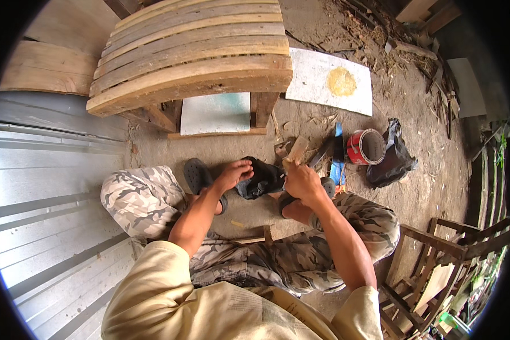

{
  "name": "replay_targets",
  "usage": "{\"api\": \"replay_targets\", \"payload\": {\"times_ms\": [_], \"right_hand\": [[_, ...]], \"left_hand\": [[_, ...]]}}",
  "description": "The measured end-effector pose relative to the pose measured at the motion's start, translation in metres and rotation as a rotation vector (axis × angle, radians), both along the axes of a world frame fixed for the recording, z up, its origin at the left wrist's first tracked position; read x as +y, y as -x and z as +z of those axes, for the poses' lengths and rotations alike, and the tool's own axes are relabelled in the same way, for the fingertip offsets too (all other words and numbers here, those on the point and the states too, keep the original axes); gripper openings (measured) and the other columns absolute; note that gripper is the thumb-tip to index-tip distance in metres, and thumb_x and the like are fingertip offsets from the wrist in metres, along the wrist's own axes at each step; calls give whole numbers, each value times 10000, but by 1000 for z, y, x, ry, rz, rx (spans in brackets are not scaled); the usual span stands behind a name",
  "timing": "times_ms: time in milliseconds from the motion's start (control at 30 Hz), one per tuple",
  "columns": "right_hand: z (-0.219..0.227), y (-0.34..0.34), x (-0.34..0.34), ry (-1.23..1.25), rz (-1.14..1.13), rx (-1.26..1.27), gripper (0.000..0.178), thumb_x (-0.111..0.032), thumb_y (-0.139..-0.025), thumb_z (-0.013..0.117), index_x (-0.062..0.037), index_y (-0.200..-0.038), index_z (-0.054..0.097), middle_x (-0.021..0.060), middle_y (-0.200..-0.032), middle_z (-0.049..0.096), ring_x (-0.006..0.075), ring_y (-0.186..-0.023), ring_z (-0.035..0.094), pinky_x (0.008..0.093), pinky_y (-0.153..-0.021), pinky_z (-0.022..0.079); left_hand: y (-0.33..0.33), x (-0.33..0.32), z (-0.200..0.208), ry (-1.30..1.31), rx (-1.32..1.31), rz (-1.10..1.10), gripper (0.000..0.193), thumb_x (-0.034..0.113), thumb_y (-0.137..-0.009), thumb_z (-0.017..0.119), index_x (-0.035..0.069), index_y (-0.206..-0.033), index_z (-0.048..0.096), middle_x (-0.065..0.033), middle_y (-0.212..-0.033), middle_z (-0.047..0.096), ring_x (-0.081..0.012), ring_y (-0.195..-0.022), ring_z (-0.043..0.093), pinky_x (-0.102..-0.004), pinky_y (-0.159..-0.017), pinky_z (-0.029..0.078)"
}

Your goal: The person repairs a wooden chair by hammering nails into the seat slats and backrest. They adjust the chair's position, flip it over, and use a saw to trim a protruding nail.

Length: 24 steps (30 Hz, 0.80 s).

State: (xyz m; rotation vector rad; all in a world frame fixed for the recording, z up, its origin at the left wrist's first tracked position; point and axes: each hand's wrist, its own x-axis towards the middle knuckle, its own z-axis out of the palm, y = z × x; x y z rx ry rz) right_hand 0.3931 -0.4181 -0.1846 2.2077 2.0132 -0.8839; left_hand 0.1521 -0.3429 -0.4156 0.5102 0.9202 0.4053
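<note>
Between my feet lies a crumpled black plastic bag [260, 180]. My left hand [234, 173] is at the bag's left edge, its fingers loosely bent and slightly apart, with nothing visible in them. Whether it touches the bag I cannot tell. My right hand [304, 181], at the bag's right side, is closed around a flat, pale tan piece [298, 148] that looks like a wooden scraper or stick. The piece points away from me, and its lower end is hidden by my fingers.
Ahead stands a slatted wooden bench [192, 48], with a pale board [215, 113] underneath. A white sheet with a yellow patch [341, 82] lies to its right. Nearer are a red can [366, 147] and another black bag [394, 156]. Metal sheeting [51, 192] borders the left; a wooden frame [430, 249] stands right.
</note>
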Motion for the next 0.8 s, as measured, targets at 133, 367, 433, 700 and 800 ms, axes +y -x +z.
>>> {"api": "replay_targets", "payload": {"times_ms": [133,367,433,700,800], "right_hand": [[6,14,1,-1,40,-19,404,-232,-864,623,112,-1068,566,276,-898,692,429,-887,688,489,-799,547],[30,33,8,99,41,19,356,-134,-832,612,13,-1154,582,236,-1068,663,397,-989,678,458,-841,553],[29,32,5,48,48,49,370,-205,-866,655,64,-1102,558,266,-924,691,407,-913,692,485,-794,540],[42,0,30,35,-79,46,442,-274,-893,600,58,-1184,574,295,-1078,664,440,-999,668,488,-876,537],[65,-19,41,-36,-299,53,378,-243,-916,596,71,-1125,595,248,-889,676,355,-774,671,452,-734,554]], "left_hand": [[-12,-15,7,-92,264,-124,217,69,-974,612,-41,-1160,632,-122,-1038,663,-218,-942,686,-327,-852,610],[-23,-31,19,-243,552,-116,262,169,-928,707,33,-1151,705,-92,-1127,707,-196,-998,694,-362,-877,598],[-22,-33,22,-304,553,-64,252,200,-915,728,36,-1106,725,-73,-1031,735,-154,-910,708,-311,-787,601],[-31,-33,132,-685,445,257,228,220,-978,647,11,-1068,641,-72,-865,733,-123,-749,713,-264,-589,543],[-24,-34,197,-969,502,273,199,197,-988,632,14,-1056,595,-79,-846,720,-123,-740,707,-269,-586,537]]}}
